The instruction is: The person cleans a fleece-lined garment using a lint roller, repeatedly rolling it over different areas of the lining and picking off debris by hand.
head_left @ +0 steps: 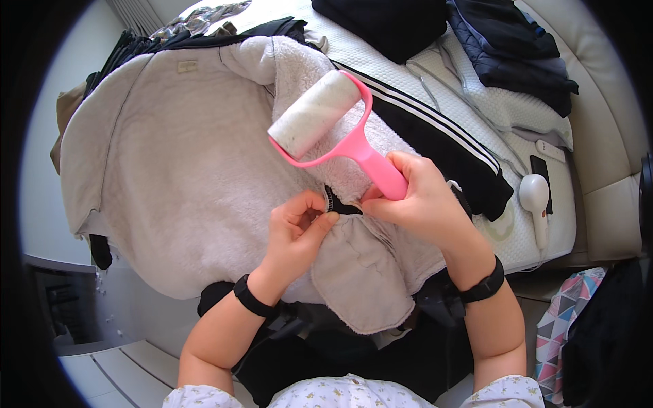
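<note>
A light beige fleece-lined jacket [177, 156] lies opened out with its fluffy inside up. A smooth cloth pocket bag [360, 279] hangs from a dark zippered opening [342, 202] at its near edge. My left hand [292, 231] is closed, thumb and fingers pinching the jacket beside that opening. My right hand [432, 204] grips the handle of a pink lint roller [371, 160], and its thumb and fingertips also reach the cloth on the opening's right side. The roller's white sheet cylinder [316, 114] points up and left above the fleece.
Black garments with white stripes [422, 122] lie under the jacket on a white quilted bed [554, 234]. Folded dark clothes [510, 54] are stacked at the back right. A white handheld device [534, 197] rests by a black phone-like slab [542, 170]. A beige padded headboard or sofa [605, 136] stands at right.
</note>
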`<action>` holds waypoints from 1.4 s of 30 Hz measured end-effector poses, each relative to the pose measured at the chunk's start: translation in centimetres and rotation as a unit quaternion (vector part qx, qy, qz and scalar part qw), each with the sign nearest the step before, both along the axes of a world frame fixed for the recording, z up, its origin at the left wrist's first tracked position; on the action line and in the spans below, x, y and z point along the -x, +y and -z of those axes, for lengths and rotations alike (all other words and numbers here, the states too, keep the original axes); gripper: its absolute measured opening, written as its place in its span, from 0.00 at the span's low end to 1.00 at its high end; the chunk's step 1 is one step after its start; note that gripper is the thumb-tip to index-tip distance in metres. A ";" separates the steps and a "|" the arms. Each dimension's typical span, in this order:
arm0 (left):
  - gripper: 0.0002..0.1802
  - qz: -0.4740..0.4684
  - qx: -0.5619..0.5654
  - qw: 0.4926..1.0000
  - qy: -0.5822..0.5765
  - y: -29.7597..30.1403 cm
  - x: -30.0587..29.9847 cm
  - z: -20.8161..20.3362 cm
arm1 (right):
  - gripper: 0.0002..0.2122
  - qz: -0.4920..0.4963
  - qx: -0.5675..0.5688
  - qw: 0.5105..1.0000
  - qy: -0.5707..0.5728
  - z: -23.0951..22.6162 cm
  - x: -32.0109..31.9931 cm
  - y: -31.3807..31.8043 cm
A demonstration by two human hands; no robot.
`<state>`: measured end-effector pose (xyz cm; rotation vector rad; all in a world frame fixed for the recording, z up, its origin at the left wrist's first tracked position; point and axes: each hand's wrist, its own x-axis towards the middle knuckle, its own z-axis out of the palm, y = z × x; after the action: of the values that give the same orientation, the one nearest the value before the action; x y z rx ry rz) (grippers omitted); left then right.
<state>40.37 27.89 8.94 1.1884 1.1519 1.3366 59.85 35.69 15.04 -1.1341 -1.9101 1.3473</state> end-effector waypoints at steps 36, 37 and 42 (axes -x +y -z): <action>0.09 -0.051 0.142 0.985 -0.083 0.5 -0.9 -1.5 | 0.13 0.045 0.132 0.983 0.119 1.6 2.6 -0.9; 0.09 -0.053 0.143 0.985 -0.084 0.5 -0.9 -1.4 | 0.13 0.052 0.125 0.984 0.119 1.6 2.7 -1.0; 0.10 -0.065 0.115 0.983 -0.128 0.4 -0.9 -0.9 | 0.13 0.061 0.169 0.974 0.142 2.0 3.0 -1.1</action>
<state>41.29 28.33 9.84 0.7617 1.1746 1.3682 56.87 34.62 13.09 -1.1223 -1.4219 1.7041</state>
